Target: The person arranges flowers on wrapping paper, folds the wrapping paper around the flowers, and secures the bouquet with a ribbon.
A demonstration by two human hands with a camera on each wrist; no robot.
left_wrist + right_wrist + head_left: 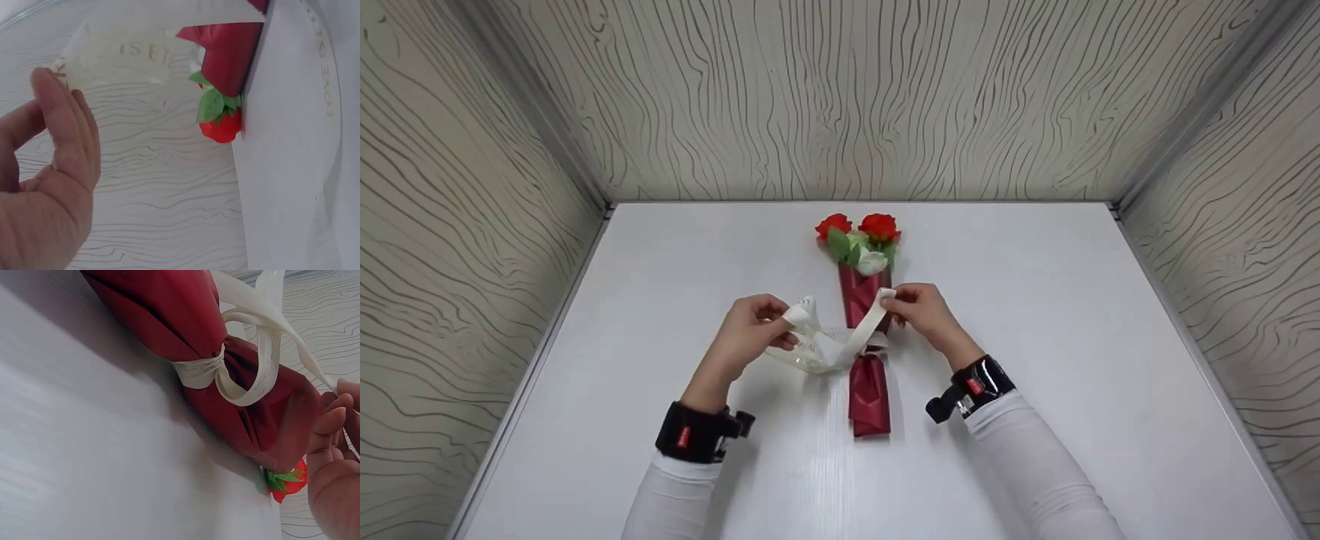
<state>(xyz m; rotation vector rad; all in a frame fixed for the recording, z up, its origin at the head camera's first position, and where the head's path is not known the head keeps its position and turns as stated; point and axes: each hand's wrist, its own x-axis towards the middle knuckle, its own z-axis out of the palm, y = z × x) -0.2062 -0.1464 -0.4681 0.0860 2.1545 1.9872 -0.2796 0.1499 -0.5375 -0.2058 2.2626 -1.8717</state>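
Observation:
A bouquet in dark red wrapping paper (870,401) lies on the table, its flowers pointing away from me. Two red roses (879,226), a white flower (872,261) and green leaves show at its top. A cream ribbon (197,374) is cinched round its waist, with a loop standing out beside the knot. On the left, my left hand (746,334) pinches a length of this ribbon between thumb and fingers, and printed lettering shows on it. My right hand (926,315) pinches another ribbon length (866,326) above the wrapping, at the bouquet's right side.
The white table (1035,300) carries the bouquet. Walls with a wood-grain line pattern (840,97) enclose it at the back and both sides. A slack stretch of ribbon (326,84) hangs in the left wrist view. Black camera straps (690,433) wrap both wrists.

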